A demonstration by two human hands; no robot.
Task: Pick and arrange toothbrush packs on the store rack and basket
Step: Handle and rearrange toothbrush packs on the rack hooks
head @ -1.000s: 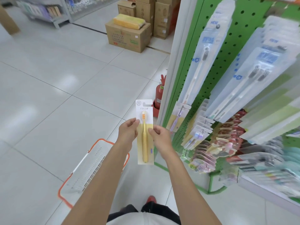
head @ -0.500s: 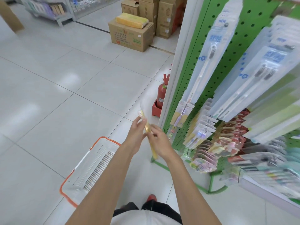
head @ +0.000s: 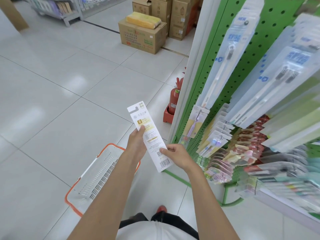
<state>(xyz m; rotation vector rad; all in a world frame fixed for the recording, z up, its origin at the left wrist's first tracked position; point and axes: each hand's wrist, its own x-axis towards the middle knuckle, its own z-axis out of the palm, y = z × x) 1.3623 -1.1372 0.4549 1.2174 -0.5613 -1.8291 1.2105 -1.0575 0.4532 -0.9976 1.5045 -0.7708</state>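
The left hand (head: pixel 136 145) and right hand (head: pixel 178 155) each pinched the toothbrush pack (head: pixel 153 140), printed back facing up, seemingly to read it.

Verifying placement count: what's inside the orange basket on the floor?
Inside the basket, only its white slotted walls and floor show, with no packs in the visible part. The left forearm covers its near-right corner, so anything there is hidden.
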